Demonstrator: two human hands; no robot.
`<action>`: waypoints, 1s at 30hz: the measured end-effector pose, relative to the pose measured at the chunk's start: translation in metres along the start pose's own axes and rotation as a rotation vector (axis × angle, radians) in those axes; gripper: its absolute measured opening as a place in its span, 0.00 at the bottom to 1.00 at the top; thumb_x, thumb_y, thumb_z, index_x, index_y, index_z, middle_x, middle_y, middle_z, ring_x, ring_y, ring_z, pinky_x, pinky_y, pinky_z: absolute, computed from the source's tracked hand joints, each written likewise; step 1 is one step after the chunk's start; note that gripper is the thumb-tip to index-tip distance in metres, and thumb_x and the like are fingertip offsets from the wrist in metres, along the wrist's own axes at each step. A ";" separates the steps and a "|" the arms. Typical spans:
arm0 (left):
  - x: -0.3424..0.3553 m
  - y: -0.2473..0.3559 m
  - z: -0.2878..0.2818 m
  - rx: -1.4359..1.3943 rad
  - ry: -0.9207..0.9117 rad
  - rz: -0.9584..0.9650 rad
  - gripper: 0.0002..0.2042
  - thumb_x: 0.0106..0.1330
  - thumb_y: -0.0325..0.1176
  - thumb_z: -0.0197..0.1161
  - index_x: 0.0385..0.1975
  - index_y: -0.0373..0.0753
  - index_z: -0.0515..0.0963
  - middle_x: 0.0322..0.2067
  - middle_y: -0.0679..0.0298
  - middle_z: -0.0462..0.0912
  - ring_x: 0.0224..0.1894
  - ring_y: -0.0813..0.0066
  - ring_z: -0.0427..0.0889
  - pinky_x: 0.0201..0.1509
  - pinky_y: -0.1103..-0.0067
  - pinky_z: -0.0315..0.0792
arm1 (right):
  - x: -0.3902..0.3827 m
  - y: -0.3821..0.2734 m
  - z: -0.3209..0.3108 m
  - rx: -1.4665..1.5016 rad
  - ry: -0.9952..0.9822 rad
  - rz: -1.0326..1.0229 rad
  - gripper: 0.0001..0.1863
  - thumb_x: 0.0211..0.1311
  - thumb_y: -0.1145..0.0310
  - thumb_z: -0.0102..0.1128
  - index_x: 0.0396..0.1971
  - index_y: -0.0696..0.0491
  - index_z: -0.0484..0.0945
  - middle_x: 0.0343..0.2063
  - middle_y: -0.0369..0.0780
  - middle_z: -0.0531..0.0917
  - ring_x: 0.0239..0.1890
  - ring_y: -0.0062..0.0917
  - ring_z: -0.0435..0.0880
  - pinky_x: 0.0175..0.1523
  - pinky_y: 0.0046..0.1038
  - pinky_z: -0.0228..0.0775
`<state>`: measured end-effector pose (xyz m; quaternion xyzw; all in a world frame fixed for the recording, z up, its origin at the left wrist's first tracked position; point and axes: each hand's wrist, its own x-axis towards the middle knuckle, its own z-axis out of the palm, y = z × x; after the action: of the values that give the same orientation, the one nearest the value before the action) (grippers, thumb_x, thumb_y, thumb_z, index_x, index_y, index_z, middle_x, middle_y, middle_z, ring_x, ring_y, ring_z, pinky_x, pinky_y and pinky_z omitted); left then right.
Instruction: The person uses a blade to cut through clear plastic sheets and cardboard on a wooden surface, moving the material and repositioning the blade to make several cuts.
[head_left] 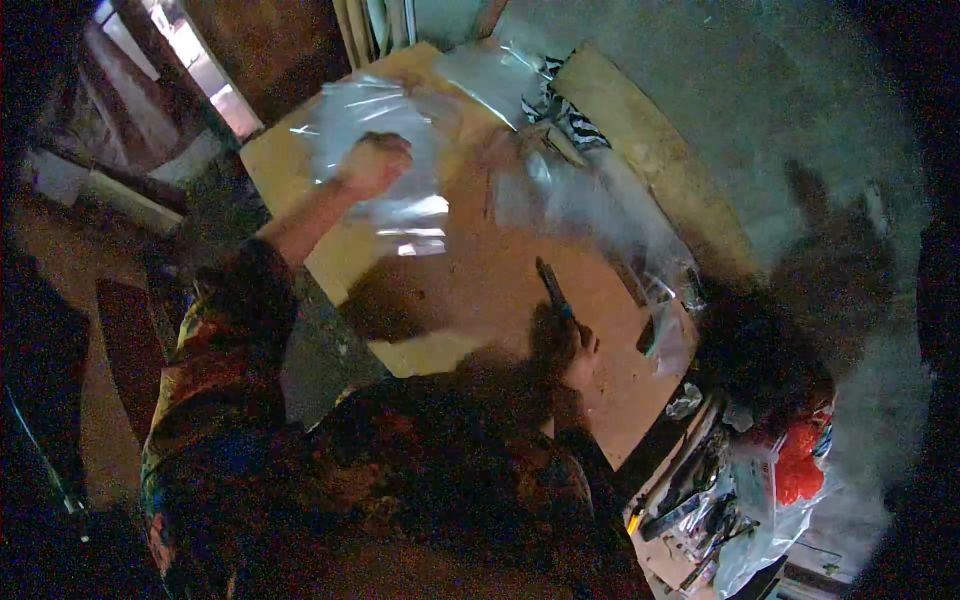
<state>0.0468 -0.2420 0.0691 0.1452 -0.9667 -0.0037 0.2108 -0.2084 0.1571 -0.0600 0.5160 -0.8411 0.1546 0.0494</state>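
Observation:
My left hand [378, 163] is closed in a fist at the far left of the tabletop, on a shiny clear plastic sheet [408, 215] that it appears to grip. The fingertips are hidden. Nearer to me and to the right, my right hand [583, 362] is wrapped round a slim dark tool [553, 288] with a blue part near the grip. The tool's narrow end points away over the brown board [500, 290]; its exact kind cannot be made out.
More clear plastic [590, 205] lies along the table's right side, beside a black-and-white striped cloth [578, 122]. At lower right are a heap of tools [690, 490] and a bright red item [798, 465]. A dark shadow falls across the right-hand floor.

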 end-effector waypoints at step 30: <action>0.184 -0.061 0.040 0.159 -0.100 -0.521 0.11 0.58 0.36 0.45 0.32 0.36 0.70 0.33 0.50 0.75 0.35 0.56 0.76 0.39 0.64 0.69 | -0.002 -0.006 -0.007 -0.101 -0.201 0.159 0.18 0.56 0.59 0.46 0.46 0.48 0.67 0.48 0.44 0.66 0.52 0.41 0.63 0.53 0.36 0.59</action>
<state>-0.1118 -0.3547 0.1032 0.4049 -0.9031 0.0110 0.1425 -0.2033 0.1584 -0.0524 0.4573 -0.8868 0.0630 -0.0217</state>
